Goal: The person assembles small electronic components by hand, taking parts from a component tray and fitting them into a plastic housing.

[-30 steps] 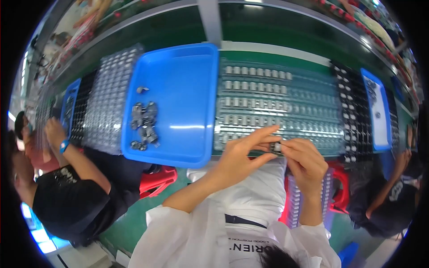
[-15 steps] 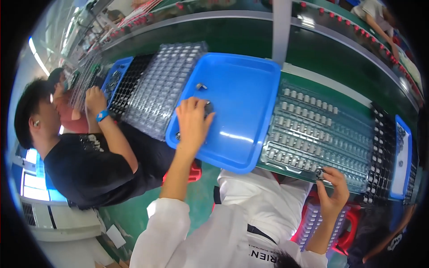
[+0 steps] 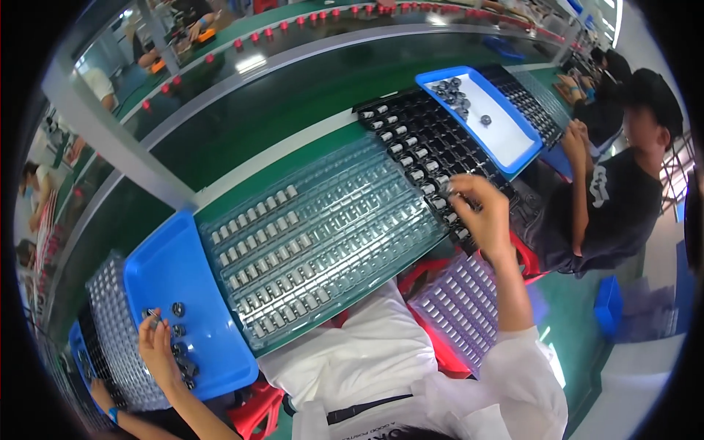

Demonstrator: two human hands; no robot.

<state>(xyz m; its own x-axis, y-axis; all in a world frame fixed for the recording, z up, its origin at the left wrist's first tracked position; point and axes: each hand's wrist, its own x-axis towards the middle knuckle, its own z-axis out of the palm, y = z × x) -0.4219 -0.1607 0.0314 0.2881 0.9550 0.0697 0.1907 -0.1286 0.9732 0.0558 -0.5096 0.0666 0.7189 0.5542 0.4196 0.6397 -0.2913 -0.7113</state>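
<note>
My left hand (image 3: 158, 350) is above the left side of a blue tray (image 3: 213, 370). Its fingertips pinch a small dark-and-silver metal part (image 3: 152, 315). Several similar round parts (image 3: 177, 309) lie in that tray, to the right of the hand. Over at the right, my right hand (image 3: 486, 218) hovers above a black compartment tray (image 3: 440, 121), thumb and forefinger closed on a small metal part (image 3: 446, 188) that the fingers partly cover. Between the hands lies a clear plastic tray (image 3: 367, 220), its left part filled with rows of silver cylindrical parts (image 3: 275, 254).
Farther right stands a blue-rimmed white tray (image 3: 506, 139) of parts, near a co-worker in black (image 3: 623, 191). A stack of filled trays (image 3: 462, 304) rests on a red stool beside my lap. A metal post (image 3: 121, 136) rises behind the blue tray. Another person's hand (image 3: 101, 396) shows lower left.
The view has swung to the right. My right hand has moved from the clear tray's near edge to the black tray, still pinching a part. My left hand now visibly pinches a part.
</note>
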